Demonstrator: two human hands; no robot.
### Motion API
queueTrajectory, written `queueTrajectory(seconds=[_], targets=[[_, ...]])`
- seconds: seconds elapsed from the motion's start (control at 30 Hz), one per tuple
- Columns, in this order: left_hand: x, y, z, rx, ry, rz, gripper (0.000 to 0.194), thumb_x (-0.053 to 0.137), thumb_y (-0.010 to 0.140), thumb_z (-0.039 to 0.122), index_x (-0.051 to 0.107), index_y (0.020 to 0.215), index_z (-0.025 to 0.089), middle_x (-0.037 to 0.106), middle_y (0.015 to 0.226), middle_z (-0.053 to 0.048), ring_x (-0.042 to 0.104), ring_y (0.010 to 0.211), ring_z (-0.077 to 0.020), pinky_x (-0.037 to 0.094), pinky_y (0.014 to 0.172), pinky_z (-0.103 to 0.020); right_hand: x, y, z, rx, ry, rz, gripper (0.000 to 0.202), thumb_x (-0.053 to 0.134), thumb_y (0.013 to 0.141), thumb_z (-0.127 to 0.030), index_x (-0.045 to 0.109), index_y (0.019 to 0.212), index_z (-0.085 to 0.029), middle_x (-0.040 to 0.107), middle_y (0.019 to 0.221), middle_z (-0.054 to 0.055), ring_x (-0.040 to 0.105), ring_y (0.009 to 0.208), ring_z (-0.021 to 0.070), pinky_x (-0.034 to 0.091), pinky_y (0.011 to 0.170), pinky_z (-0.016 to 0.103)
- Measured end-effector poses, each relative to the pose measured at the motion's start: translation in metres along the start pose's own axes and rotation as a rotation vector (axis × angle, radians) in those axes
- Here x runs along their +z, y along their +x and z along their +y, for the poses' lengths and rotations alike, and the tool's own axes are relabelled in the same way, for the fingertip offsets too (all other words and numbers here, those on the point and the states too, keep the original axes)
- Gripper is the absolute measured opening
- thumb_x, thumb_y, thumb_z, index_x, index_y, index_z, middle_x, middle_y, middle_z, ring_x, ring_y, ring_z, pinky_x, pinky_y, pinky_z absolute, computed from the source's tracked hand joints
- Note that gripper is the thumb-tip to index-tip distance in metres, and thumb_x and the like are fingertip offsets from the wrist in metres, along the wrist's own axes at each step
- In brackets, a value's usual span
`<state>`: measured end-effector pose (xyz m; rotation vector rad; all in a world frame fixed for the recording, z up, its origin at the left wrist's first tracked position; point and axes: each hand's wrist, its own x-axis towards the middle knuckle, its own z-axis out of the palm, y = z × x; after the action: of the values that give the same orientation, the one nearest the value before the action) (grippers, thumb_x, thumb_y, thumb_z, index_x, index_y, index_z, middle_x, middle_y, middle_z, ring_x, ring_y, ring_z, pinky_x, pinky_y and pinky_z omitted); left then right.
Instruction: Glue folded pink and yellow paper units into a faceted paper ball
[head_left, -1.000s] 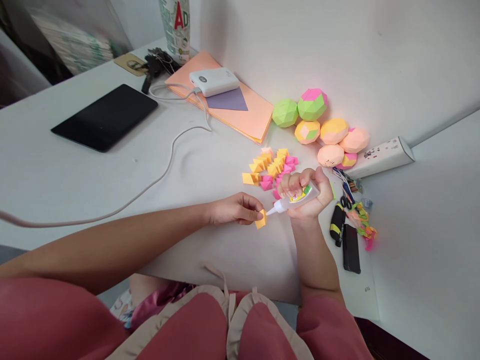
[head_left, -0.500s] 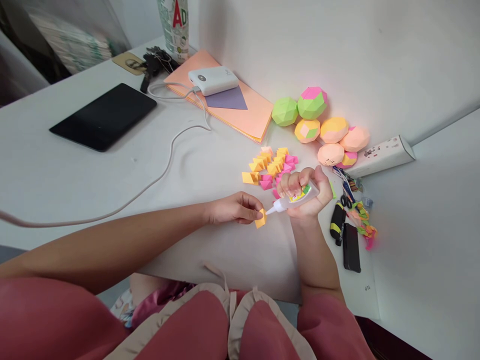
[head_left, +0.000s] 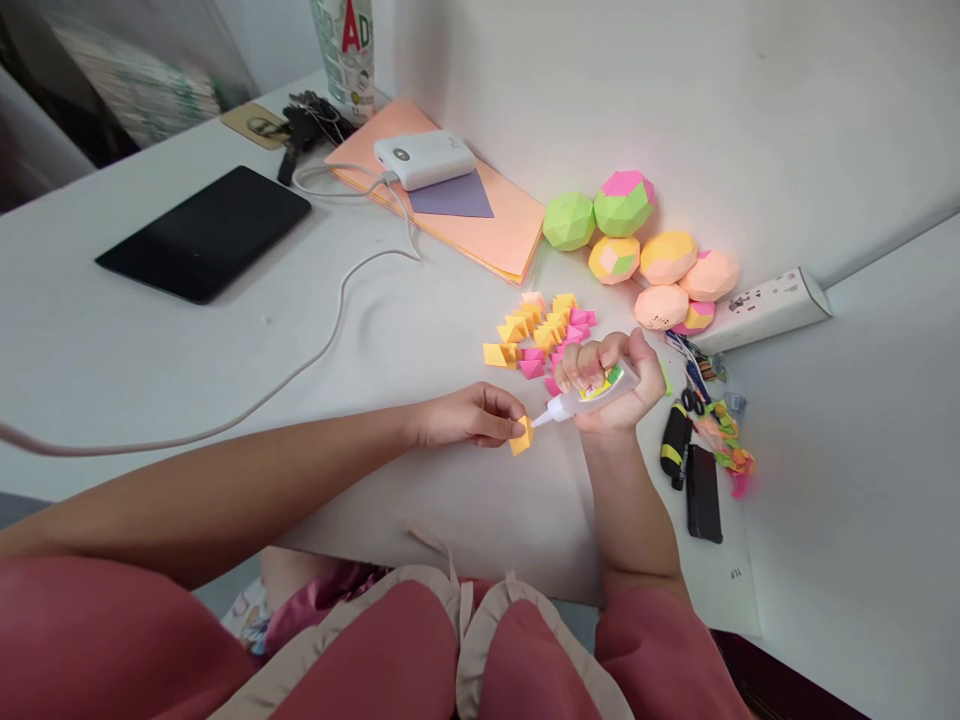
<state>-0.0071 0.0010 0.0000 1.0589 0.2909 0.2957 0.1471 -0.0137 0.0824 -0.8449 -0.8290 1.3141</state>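
Note:
Between the thumb and fingers of my left hand is a small folded orange paper piece. My right hand is wrapped round a clear glue bottle with a yellow and green label. The bottle lies tilted, its white nozzle pointing left, and the tip meets or almost meets the paper's right edge. Whether glue is coming out is too small to see. Just beyond my hands, several folded orange paper pieces and pink paper pieces stand in rows on the white table.
Faceted paper balls sit by the wall, near a long white box. A power bank rests on orange paper sheets, its white cable crossing leftward. A black tablet lies left; a black and yellow cutter lies right.
Both hands keep almost the same pose, with the glue nozzle still at the folded paper's edge. The whole view has shifted very slightly.

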Motion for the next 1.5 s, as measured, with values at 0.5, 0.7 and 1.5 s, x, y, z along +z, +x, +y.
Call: queueTrajectory(seconds=[0.5,0.7,1.5], targets=[[-0.001,0.0,-0.002,0.014,-0.008,0.012,0.024,0.065,0.075,0.033,0.064,0.073,0.009,0.035,0.049,0.005,0.026,0.046,-0.0059,0.02,0.045,-0.022,0.0,0.0,0.001,0.111,-0.038,0.018,0.049,0.031,0.09,-0.039,0.04,0.046,-0.02,0.033,0.035,-0.003,0.035,0.035,0.0101,0.033,0.037,0.023],[0.0,0.0,0.0,0.008,0.018,-0.011,0.023,0.064,0.076,0.032,0.064,0.071,0.01,0.035,0.05,0.005,0.026,0.046,-0.006,0.019,0.045,-0.023,0.0,0.001,0.001,0.1,-0.014,0.037,0.049,0.03,0.089,-0.039,0.04,0.045,-0.02,0.033,0.036,-0.003,0.035,0.035,0.0101,0.032,0.037,0.023],[0.001,-0.001,0.001,0.007,-0.013,-0.005,0.024,0.065,0.075,0.034,0.063,0.071,0.01,0.032,0.047,0.006,0.024,0.044,-0.0058,0.019,0.044,-0.023,-0.003,0.003,0.003,0.211,0.026,-0.001,0.046,0.034,0.088,-0.037,0.04,0.046,-0.02,0.034,0.037,-0.003,0.036,0.036,0.0101,0.035,0.04,0.024]])
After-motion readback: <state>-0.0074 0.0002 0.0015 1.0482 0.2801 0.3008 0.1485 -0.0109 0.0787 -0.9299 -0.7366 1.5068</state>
